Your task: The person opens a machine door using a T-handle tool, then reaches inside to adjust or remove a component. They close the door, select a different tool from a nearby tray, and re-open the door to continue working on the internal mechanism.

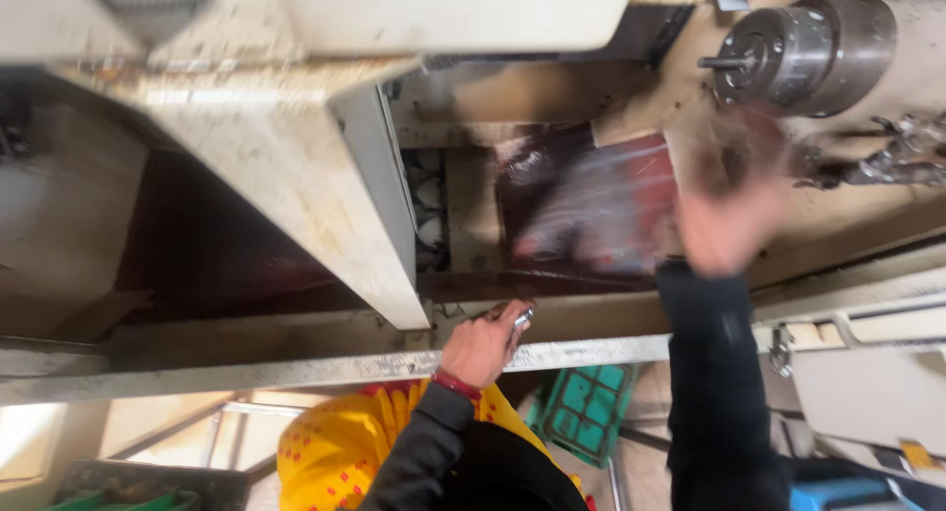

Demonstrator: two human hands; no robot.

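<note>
head view looking down at a lathe | right hand [729, 225] raised, motion-blurred, fingers apparently spread, holding nothing, below the steel chuck [803, 53] | left hand [483, 345] closed around a small shiny metal piece [522, 318] at the machine's front rail [296, 371] | green crate [583, 408] partly hidden beneath | yellow cloth [340, 442] cut off

A machine workshop: a grimy cream-painted metal lathe housing [325, 166] fills the view, its round steel chuck [803, 53] to the right, a green plastic crate [583, 408] below.
</note>
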